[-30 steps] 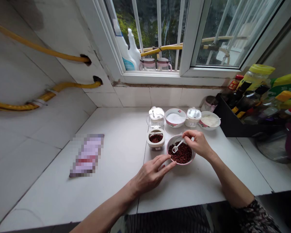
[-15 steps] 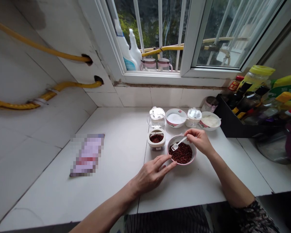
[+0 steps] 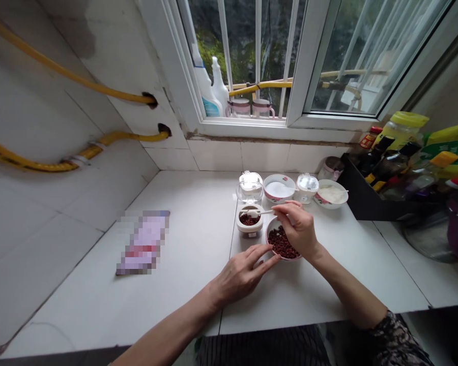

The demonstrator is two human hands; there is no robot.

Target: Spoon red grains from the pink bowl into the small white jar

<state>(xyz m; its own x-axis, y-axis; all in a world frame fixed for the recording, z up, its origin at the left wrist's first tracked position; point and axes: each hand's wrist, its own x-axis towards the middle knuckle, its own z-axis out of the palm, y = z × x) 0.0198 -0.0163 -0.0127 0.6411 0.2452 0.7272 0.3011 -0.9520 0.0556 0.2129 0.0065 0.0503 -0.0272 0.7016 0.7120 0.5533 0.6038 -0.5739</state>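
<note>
Pinched in my right hand (image 3: 299, 229) is a small white plastic spoon (image 3: 266, 212). Its bowl end is over the open mouth of a white-rimmed seasoning jar (image 3: 249, 229), which is part filled with dark red dried grains that look like Sichuan peppercorns. Right beside the jar, under my right hand, stands a pink-rimmed bowl (image 3: 286, 258) with more peppercorns (image 3: 283, 243). My left hand (image 3: 242, 274) holds the bowl's near left rim with its fingertips, fingers extended. My right hand hides the bowl's far right side.
Behind stand a clear lidded jar (image 3: 250, 188), a bowl of white granules (image 3: 279, 189), another lidded jar (image 3: 307, 186) and a bowl of off-white powder (image 3: 331, 194). A black bin of bottles (image 3: 351, 193) is at right; a blurred purple packet (image 3: 147, 244) lies left.
My right hand has moved the spoon left and away from me, from over the bowl's peppercorns to the jar's mouth. My left hand stays at the bowl's rim. The view has shifted slightly.
</note>
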